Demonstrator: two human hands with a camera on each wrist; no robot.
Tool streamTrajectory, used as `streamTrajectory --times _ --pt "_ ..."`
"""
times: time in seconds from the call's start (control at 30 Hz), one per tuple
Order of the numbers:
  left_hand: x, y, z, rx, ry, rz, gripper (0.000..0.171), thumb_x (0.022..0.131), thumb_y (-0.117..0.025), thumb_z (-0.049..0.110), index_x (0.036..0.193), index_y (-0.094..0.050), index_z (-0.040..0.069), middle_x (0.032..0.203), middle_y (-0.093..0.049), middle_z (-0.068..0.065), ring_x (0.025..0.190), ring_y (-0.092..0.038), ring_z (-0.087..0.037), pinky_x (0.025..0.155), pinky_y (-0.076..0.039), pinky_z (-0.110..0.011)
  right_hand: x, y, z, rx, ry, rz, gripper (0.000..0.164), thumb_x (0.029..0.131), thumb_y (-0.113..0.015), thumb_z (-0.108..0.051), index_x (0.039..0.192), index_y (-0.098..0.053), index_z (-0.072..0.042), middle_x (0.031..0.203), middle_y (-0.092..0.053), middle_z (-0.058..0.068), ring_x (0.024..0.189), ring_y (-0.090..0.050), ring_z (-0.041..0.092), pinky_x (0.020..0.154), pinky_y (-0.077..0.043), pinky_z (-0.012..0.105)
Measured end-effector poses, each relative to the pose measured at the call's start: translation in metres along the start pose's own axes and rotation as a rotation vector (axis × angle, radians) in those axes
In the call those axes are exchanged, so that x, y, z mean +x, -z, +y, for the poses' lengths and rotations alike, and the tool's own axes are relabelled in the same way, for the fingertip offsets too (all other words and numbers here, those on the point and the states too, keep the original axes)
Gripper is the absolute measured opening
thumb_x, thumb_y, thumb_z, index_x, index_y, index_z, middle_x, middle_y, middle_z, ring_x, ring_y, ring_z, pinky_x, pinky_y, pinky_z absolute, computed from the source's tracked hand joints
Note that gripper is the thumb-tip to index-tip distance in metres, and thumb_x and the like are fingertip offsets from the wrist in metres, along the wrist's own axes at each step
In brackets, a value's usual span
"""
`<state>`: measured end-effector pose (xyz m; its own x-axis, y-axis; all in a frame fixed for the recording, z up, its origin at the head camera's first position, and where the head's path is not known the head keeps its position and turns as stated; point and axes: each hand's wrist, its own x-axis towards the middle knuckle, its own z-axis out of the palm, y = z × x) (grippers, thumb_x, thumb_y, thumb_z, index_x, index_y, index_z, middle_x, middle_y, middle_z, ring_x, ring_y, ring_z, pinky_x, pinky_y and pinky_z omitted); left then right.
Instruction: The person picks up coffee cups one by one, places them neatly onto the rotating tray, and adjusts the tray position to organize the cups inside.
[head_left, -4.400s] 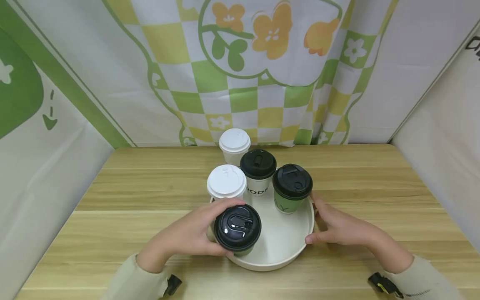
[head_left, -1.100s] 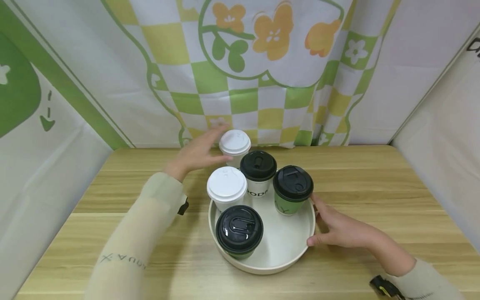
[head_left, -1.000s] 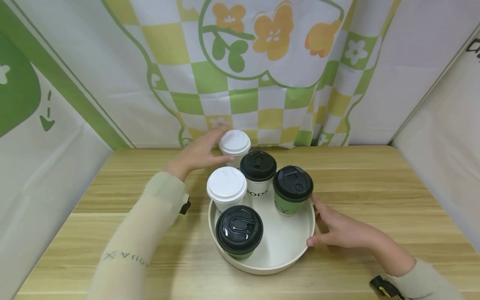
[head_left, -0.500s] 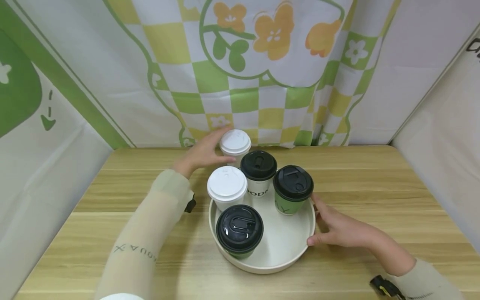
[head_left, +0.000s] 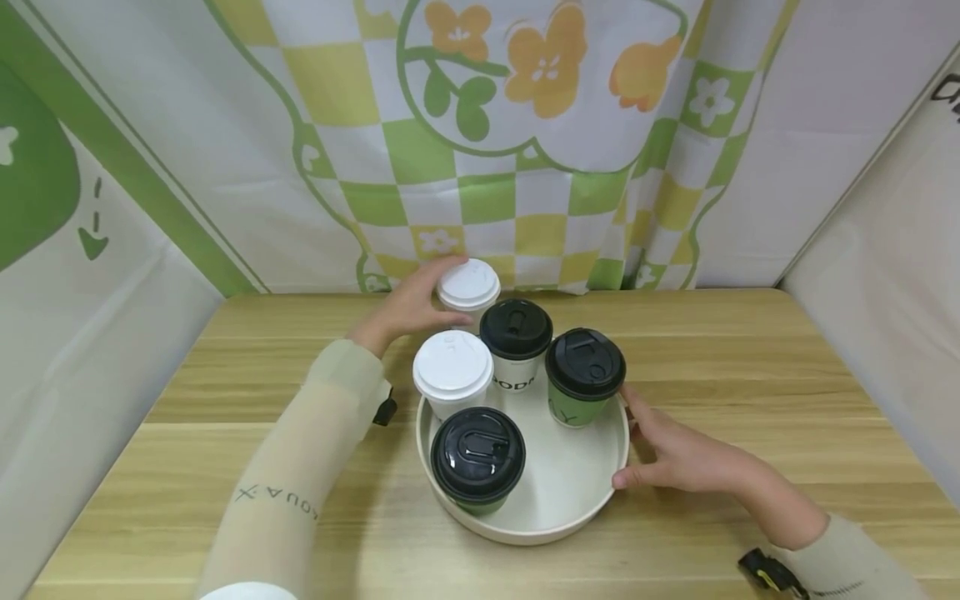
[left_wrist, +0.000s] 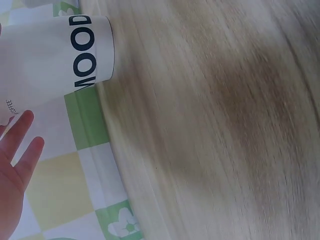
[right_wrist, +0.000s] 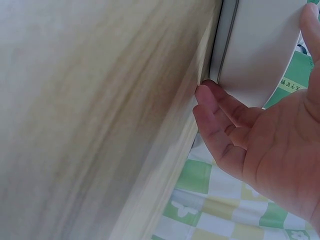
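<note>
At the back of the table, my left hand (head_left: 411,307) grips a white-lidded paper coffee cup (head_left: 468,283), thumb in front and fingers round its far side. The left wrist view shows dark lettering on this cup (left_wrist: 45,62), with two fingers off its wall. My right hand (head_left: 678,454) holds the side of a round cream tray (head_left: 570,479), thumb at the rim and fingers against the outer wall (right_wrist: 260,50). Inside the tray stand another white-lidded cup (head_left: 453,367), a black-lidded white cup (head_left: 516,373) and two black-lidded green cups (head_left: 573,408), one at the near left.
The wooden table (head_left: 750,400) extends on both sides of the tray. A checked flower curtain (head_left: 487,200) hangs close behind the back cup, and pale cloth walls rise left and right.
My left hand left the near black-lidded cup, reached to the back and closed in on the white-lidded cup there. My right hand has stayed at the tray; the cups have not visibly moved.
</note>
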<state>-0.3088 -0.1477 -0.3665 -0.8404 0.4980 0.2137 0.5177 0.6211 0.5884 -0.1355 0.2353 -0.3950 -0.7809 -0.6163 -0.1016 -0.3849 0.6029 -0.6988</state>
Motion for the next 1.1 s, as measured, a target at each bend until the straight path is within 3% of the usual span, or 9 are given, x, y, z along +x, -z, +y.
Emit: streamTrajectory --times 0.33,0.57,0.87,1.1 --pt "0.004 -0.008 -0.004 -0.109 0.023 0.064 0.094 0.069 -0.092 0.025 0.146 -0.041 0.007 0.150 -0.046 -0.017 0.139 -0.043 -0.034 0.120 -0.030 -0.048 0.000 -0.002 0.002 -0.004 0.016 0.015 0.122 0.083 -0.078 -0.042 0.156 0.007 0.003 0.159 -0.016 0.034 0.121 -0.054 0.034 0.101 -0.050 0.046" --pt "0.005 -0.010 -0.006 -0.134 0.015 0.082 0.091 0.070 -0.092 0.023 0.144 -0.042 0.005 0.149 -0.046 -0.017 0.139 -0.044 -0.034 0.120 -0.031 -0.047 -0.001 -0.001 0.001 -0.003 -0.004 0.008 0.121 0.083 -0.078 -0.041 0.156 0.007 0.004 0.160 -0.014 0.033 0.122 -0.053 0.034 0.102 -0.049 0.046" --pt "-0.008 -0.003 -0.010 -0.126 0.015 0.138 0.089 0.070 -0.091 0.021 0.144 -0.044 0.003 0.152 -0.045 -0.016 0.140 -0.043 -0.035 0.120 -0.031 -0.049 0.000 -0.001 -0.001 -0.001 -0.012 -0.002 0.122 0.083 -0.078 -0.042 0.156 0.008 0.003 0.160 -0.013 0.033 0.124 -0.052 0.036 0.103 -0.047 0.050" --pt "-0.017 0.006 -0.010 -0.138 -0.008 0.156 0.089 0.070 -0.092 0.019 0.143 -0.044 0.005 0.147 -0.049 -0.016 0.136 -0.047 -0.034 0.117 -0.035 -0.049 0.000 -0.001 0.000 0.008 0.015 0.008 0.122 0.082 -0.079 -0.039 0.157 0.009 0.002 0.160 -0.013 0.033 0.121 -0.053 0.034 0.099 -0.051 0.041"
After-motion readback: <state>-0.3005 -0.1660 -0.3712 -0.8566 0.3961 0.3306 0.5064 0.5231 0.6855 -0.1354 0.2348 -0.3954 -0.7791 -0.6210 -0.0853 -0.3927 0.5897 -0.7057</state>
